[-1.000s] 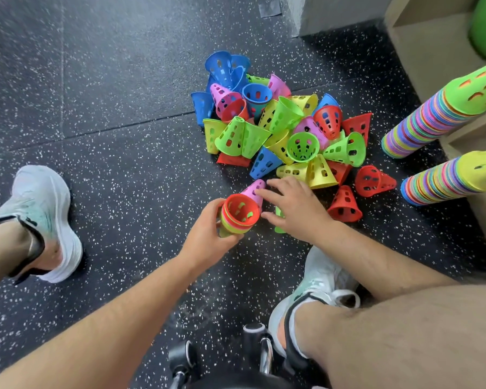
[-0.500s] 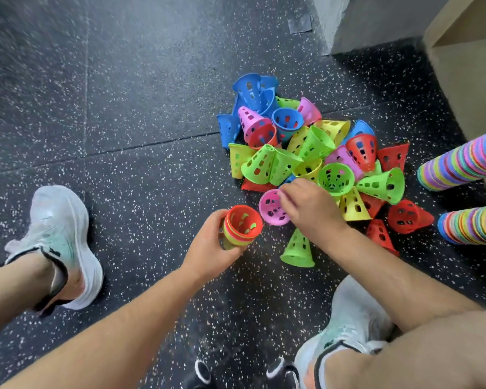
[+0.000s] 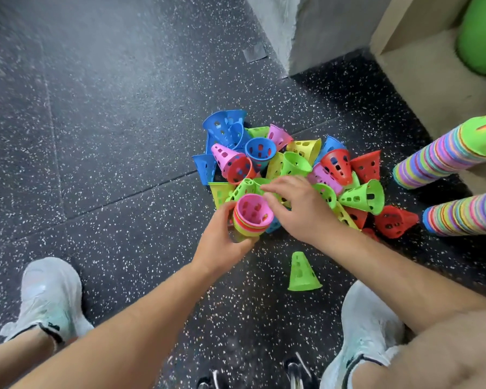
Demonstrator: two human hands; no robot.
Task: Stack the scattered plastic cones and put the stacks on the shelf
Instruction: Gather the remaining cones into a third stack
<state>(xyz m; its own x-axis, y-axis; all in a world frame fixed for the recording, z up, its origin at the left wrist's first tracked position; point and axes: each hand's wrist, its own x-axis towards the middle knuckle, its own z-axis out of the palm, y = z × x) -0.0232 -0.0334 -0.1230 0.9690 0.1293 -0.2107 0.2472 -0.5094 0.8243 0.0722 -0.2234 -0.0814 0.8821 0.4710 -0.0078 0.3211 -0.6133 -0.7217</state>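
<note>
Dark speckled floor [image 3: 96, 136]; the wooden shelf [image 3: 421, 68] is at far right. The pile of loose cones [image 3: 295, 164] lies mid-frame, its cones tipped every way, mouths and tips mixed. Two long stacks [image 3: 438, 155] lie slanted at the right edge, their far ends toward the shelf, well apart from both hands. The left hand [image 3: 222, 242] grips a short stack [image 3: 247, 230] round its side. A pink cone [image 3: 254, 210] is outermost, and its open mouth faces up toward the camera, so the stack's long axis runs down and away. The right hand [image 3: 300, 209] lies flat over the near edge of the pile, fingers stretched out toward the left. It holds nothing that shows. The pile lies ahead and to the right of the held stack and directly under the right hand, which is plainly the nearer one. Judgement: the next cone goes tip first into the pink mouth, and most cones here need turning first. A lone green cone [image 3: 302, 273] stands upright on its base, apart from the pile, just beside the right forearm.
</note>
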